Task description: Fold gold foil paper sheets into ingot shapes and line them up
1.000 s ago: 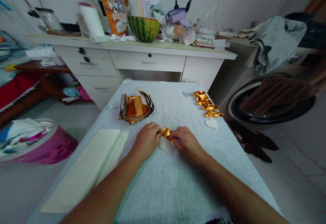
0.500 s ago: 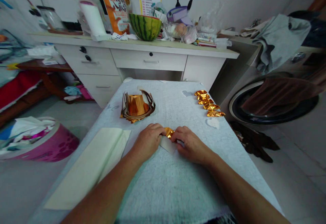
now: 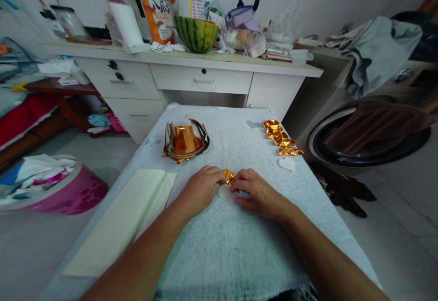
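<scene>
Between my two hands, a small folded piece of gold foil paper (image 3: 229, 176) lies close to the cloth-covered table. My left hand (image 3: 205, 184) pinches its left end. My right hand (image 3: 252, 187) has its fingertips closed on the right end. A pale slip (image 3: 226, 194) shows just below the foil, partly under my fingers. Beyond my left hand sits a stack of gold foil sheets (image 3: 185, 140), curled up at the edges. Several folded gold foil pieces (image 3: 281, 138) are lined up at the table's right edge.
A long folded cream paper (image 3: 119, 223) lies at left, under my left forearm. On the floor stands a pink bin (image 3: 82, 189). Behind the table, a white cabinet (image 3: 205, 79) holds a watermelon half (image 3: 195, 34). A washing machine (image 3: 321, 77) stands at right.
My fingers have shifted slightly on the gold foil, with the right hand a little more over its end. The view has moved slightly; the other things stay put.
</scene>
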Demonstrator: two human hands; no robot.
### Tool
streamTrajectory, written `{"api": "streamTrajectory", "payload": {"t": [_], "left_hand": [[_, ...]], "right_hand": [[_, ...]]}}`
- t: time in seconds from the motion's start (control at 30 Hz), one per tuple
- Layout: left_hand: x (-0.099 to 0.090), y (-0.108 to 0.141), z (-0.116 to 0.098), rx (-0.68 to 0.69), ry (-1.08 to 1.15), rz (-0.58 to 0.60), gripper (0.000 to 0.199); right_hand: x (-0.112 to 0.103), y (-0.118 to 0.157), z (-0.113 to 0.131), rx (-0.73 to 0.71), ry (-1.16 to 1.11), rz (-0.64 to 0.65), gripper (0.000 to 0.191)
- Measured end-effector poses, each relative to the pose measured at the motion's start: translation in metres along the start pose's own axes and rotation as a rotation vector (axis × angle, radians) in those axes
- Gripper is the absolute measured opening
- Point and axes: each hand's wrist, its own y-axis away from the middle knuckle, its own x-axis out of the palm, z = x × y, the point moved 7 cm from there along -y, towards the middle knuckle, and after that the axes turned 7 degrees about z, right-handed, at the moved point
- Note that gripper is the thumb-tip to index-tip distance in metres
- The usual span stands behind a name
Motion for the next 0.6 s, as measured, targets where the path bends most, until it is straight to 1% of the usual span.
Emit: {"api": "streamTrajectory", "payload": {"t": [0.13,0.3,0.5,0.6], "left_hand": [[-0.0001,0.0008,0.0031,-0.031,0.031,-0.004,0.022],[-0.0030,0.0026,0.0032,-0.085,0.052,0.012,0.019],[-0.0068,0.0044,-0.0028,-0.111,0.099,0.038,0.006],[-0.0044,0.0050,-0.0050,-0.089,0.107,0.038,0.012]], "right_hand": [[-0.0008,0.0005,0.0007,-0.021,0.000,-0.023,0.014],[-0.0002,-0.0022,0.0009,0.020,0.017,-0.032,0.013],[0.0031,-0.0056,-0.0010,0.059,0.042,-0.052,0.009],[0.0035,-0.0059,-0.0022,0.064,0.026,-0.074,0.009]]}}
